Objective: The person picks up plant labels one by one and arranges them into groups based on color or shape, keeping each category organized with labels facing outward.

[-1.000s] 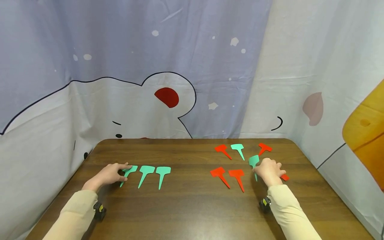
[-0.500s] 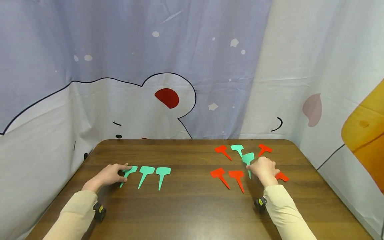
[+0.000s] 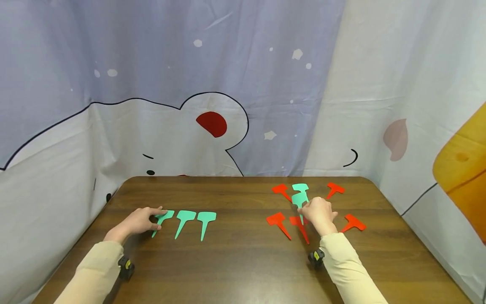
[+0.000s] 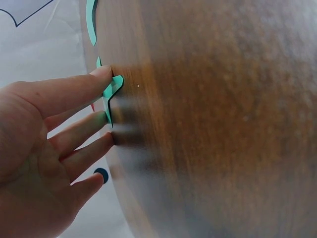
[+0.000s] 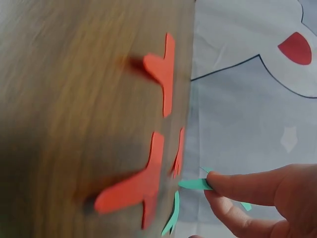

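Note:
My right hand (image 3: 319, 214) pinches a green T-shaped plant label (image 3: 300, 199) by its stem between thumb and finger. In the right wrist view this held label (image 5: 193, 184) points away from the fingertips, off the table surface. Behind it lies another green label (image 3: 300, 186), partly covered. A red label (image 3: 298, 221) sits below the hand, partly hidden. At the left, fingers of my left hand (image 3: 138, 221) rest on a green label (image 3: 164, 216) lying flat; the left wrist view shows them fairly straight. Two more green labels (image 3: 186, 216) (image 3: 206, 216) lie beside it in a row.
Several other red labels lie on the right side of the brown wooden table (image 3: 235, 261): one at the back (image 3: 280, 188), one at back right (image 3: 336, 188), one in front (image 3: 276, 218) and one at right (image 3: 355, 222). A patterned curtain (image 3: 171, 139) hangs behind.
My right hand has moved left with the green label, from beside the right red label to above the middle red one. That right red label is uncovered. My left hand stays put.

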Motion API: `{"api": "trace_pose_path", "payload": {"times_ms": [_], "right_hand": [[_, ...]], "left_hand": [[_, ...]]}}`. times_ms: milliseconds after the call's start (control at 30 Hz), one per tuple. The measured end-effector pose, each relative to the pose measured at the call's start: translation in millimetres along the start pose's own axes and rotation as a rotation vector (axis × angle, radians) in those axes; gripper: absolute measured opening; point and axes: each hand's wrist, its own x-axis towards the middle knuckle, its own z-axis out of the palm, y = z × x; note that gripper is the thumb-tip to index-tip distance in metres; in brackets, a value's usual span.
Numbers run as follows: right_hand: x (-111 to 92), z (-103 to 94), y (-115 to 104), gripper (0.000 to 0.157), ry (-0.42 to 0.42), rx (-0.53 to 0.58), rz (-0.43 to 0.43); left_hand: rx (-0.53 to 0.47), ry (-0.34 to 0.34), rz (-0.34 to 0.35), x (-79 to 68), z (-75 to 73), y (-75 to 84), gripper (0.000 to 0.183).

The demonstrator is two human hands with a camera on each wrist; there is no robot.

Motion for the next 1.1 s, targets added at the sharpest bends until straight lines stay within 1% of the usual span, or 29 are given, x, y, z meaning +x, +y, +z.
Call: {"api": "trace_pose_path", "payload": {"times_ms": [167, 333, 433, 600, 733, 833, 1100], "right_hand": [[-1.5, 5.3, -10.8, 0.030, -0.006, 0.040, -0.037], [-4.3, 10.9, -24.0, 0.020, -0.011, 0.069, -0.069], [-5.7, 16.1, -31.9, 0.017, -0.015, 0.082, -0.079], [-10.1, 24.1, -44.6, 0.021, -0.013, 0.097, -0.093], [-13.0, 30.0, -53.7, 0.024, -0.004, 0.087, -0.108], [-15.1, 34.4, -60.5, 0.023, 0.001, 0.074, -0.117], [-23.1, 46.4, -80.7, 0.021, -0.009, 0.099, -0.157]], "left_hand": [[0.002, 0.002, -0.003, -0.6, -0.2, -0.2, 0.058], [-0.010, -0.005, -0.012, -1.1, -2.2, 1.5, 0.059], [-0.012, -0.013, -0.018, -1.6, -2.6, 2.7, 0.059], [-0.005, -0.016, -0.021, -1.2, -1.9, 3.6, 0.059], [-0.002, -0.015, -0.019, -0.6, -1.9, 2.9, 0.059], [0.002, -0.010, -0.014, -0.3, -1.4, 2.4, 0.058], [0.003, -0.013, -0.018, -0.8, -1.4, 4.2, 0.057]]}}
